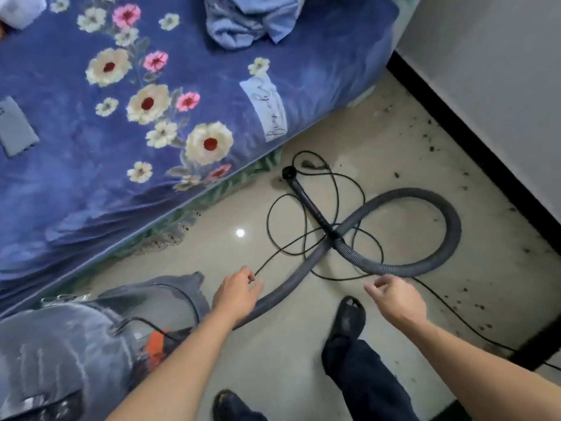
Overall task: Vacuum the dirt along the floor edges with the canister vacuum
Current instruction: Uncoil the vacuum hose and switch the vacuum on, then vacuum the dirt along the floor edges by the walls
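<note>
Canister vacuum (69,344) stands blurred at the foot of the bed's (91,177) near side, just beside the hanging edge of the flowered blue cover, with an orange part showing on its body. Its grey hose (449,226) leaves the canister, runs away from the bed across the pale floor (379,141), swings round in one wide loop and crosses over itself. At that crossing it joins the black wand (306,202). The wand lies flat, its long axis slanting from the crossing back toward the bed, and its open tip points at the bed's side, near it but not touching. A thin black power cord (303,238) lies in loose coils over and around the wand and hose.

The left hand (239,294) hovers above the hose near the canister, its thumb and fingertips pinching a strand of the cord. The right hand (394,296), farther from the bed, has its fingers loosely curled with nothing seen in its grip; the cord passes behind it. A dark sandalled foot (349,317) stands between the two hands.

Dark dirt specks (431,129) lie scattered along the black baseboard (455,123) on the far side of the floor from the bed.
</note>
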Demonstrator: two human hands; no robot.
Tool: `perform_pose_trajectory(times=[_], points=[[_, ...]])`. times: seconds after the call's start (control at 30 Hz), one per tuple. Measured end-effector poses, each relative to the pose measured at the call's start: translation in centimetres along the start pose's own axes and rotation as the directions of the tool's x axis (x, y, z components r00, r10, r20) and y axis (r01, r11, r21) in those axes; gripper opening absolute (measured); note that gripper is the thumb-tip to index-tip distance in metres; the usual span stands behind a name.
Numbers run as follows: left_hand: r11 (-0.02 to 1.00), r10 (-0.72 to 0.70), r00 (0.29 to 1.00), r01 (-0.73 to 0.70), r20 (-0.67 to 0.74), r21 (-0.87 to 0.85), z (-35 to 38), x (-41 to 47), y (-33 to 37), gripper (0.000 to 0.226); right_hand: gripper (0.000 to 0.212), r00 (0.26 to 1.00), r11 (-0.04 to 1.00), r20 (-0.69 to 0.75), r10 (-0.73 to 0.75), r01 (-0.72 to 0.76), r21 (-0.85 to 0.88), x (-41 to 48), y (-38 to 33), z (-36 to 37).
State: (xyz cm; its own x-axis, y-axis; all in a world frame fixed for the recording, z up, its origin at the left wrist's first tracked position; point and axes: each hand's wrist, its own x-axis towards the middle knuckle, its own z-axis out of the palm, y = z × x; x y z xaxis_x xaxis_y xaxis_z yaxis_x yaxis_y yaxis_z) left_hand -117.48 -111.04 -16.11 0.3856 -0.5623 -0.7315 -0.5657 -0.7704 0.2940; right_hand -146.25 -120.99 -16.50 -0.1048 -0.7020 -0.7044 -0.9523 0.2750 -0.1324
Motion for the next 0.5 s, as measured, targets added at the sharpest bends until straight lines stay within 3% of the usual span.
perform_pose_trajectory(times=[0.23, 0.5], points=[[0.996, -0.087, 0.985, 0.082, 0.148, 0.043, 11.5, 11.0, 3.3, 0.016, 0.044, 0.99, 0.978, 0.138, -0.021, 0.049, -0.202, 15.3, 2.9, 1.5], [0.936, -0.143, 0.953, 0.043, 0.266, 0.35, 24.8, 24.6, 0.2, 0.058, 0.077, 0.958, 0.947, 0.184, -0.222, 0.257, -0.194, 30.1, -0.2, 14.4]])
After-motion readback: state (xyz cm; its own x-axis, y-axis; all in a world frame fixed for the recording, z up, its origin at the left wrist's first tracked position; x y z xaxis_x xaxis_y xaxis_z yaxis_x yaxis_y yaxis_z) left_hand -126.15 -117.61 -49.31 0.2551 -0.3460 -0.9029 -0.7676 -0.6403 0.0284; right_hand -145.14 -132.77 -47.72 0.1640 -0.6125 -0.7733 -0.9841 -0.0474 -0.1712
